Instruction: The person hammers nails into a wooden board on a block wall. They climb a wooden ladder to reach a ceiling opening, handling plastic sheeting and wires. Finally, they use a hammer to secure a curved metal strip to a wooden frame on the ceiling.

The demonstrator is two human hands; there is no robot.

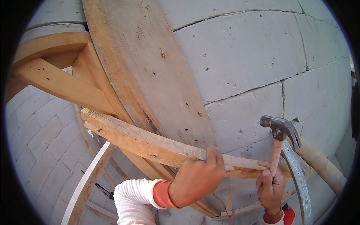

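Observation:
My left hand [197,178] grips a wooden plank [146,144] over its upper edge, near the middle of its length. The plank crosses a wooden upright [123,104] and a wide board [157,70] that lies against the block wall. A nail [99,130] sticks partway out of the plank's face near its left end. In my right hand [271,185] is a claw hammer [277,150], held by its wooden handle with the head up. The hammer's claw points to the right, and its head is apart from the plank.
Pale masonry blocks [242,56] form the wall behind. A diagonal wooden brace [64,84] joins the frame at upper left. Another timber [87,185] rises at lower left. Right of my hand stand a perforated metal strip [298,180] and a round pole [320,166].

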